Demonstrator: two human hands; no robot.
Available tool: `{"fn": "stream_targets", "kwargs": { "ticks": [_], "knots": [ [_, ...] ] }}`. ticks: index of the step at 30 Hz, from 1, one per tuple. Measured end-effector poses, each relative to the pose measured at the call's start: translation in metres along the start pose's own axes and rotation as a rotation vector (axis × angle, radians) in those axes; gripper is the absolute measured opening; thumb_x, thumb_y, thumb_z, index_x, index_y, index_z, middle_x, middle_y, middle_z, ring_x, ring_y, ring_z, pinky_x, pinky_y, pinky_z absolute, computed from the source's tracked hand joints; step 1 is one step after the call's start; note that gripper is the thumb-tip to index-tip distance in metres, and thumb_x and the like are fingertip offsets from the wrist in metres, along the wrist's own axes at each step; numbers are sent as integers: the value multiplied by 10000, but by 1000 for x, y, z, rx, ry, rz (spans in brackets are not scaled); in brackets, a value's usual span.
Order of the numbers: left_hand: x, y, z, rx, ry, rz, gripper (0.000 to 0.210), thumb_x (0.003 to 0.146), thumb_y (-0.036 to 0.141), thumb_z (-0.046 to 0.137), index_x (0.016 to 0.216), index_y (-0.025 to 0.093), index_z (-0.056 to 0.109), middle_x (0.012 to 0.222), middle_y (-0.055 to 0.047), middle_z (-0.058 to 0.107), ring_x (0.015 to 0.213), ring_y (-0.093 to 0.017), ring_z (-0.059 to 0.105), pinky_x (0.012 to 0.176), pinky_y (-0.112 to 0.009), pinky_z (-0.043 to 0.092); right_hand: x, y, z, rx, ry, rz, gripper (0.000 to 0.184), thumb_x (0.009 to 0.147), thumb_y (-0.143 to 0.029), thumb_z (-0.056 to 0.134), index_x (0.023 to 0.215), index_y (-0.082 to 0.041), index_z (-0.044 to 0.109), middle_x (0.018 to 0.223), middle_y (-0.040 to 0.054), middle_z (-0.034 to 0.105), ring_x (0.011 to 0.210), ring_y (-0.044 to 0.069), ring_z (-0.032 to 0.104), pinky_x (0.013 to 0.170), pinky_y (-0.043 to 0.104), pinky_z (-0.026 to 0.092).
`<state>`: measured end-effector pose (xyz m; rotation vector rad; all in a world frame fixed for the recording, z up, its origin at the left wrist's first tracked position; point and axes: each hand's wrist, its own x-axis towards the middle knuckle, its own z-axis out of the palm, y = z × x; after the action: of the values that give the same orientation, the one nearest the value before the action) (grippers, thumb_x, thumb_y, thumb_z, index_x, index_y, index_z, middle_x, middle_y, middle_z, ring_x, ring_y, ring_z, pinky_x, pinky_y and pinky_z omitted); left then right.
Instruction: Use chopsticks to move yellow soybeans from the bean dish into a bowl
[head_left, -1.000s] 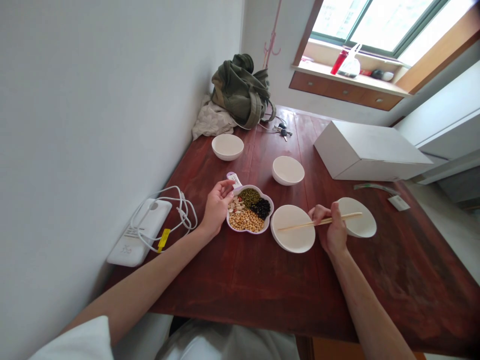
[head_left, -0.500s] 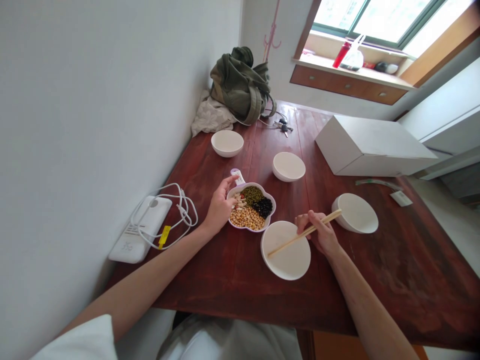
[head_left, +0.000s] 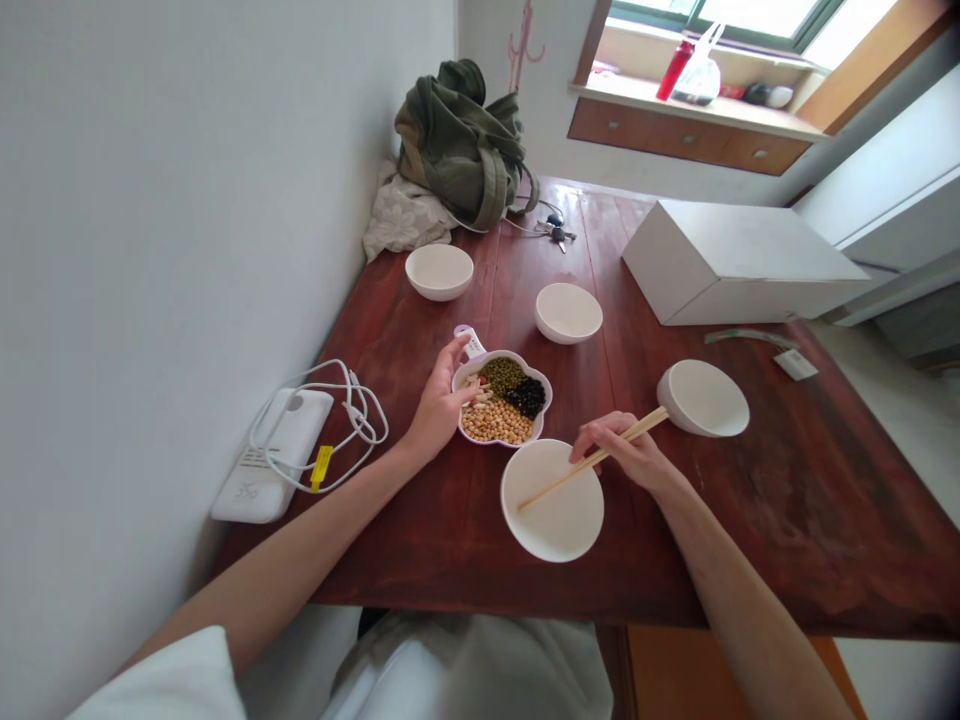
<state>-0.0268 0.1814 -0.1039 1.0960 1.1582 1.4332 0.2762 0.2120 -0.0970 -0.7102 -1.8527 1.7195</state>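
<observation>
My left hand (head_left: 439, 400) grips the left rim of a white, flower-shaped divided dish (head_left: 546, 403) with a short handle, thumb over the edge and fingers along the outside. Yellow beans (head_left: 497, 423), green beans (head_left: 503, 376), black beans (head_left: 527, 398) and pale, flat seeds lie in its sections. In my right hand (head_left: 619, 450) is a pair of wooden chopsticks (head_left: 559, 484), slanting down to the left. Their tips are over or against the inside of a white bowl (head_left: 555, 535) just in front of the dish. I see nothing between the tips.
White bowls stand at the back left (head_left: 439, 272), behind the dish (head_left: 568, 313) and at the right (head_left: 703, 398). A white power bank (head_left: 274, 455) with a cable lies by the wall. Farther back are a green bag (head_left: 461, 150), keys (head_left: 556, 232) and a white box (head_left: 742, 265).
My view has shifted slightly, so the tabletop things sit higher and more to the left in the picture. Both hands keep their holds, and the chopstick tips stay within the bowl's outline.
</observation>
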Motion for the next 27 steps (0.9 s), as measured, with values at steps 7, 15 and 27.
{"fn": "stream_targets", "kwargs": {
  "ticks": [7,15,27],
  "knots": [
    [-5,-3,8,31,-148,5,786,827,171,646,1570,298,426,1650,-57,437,1531,-322,434,1340,-552,284,-1,-4,2,35,-50,28,471,1066,-468,589,909,-117,860,722,97,745,535,115,621,482,193,480],
    [-10,-4,15,71,-257,-17,760,874,190,664,1589,299,432,1651,-50,445,1593,-324,345,1370,-540,221,2,-11,6,30,-32,35,503,1038,-525,623,873,-108,851,703,90,750,511,109,616,472,187,487],
    [-11,1,18,79,-300,-42,776,857,156,739,1580,279,486,1658,-61,438,1597,-346,340,1382,-555,182,1,-9,5,-34,-50,-16,504,1075,-501,567,908,-120,852,668,61,722,504,94,596,466,179,439]
  ]
}}
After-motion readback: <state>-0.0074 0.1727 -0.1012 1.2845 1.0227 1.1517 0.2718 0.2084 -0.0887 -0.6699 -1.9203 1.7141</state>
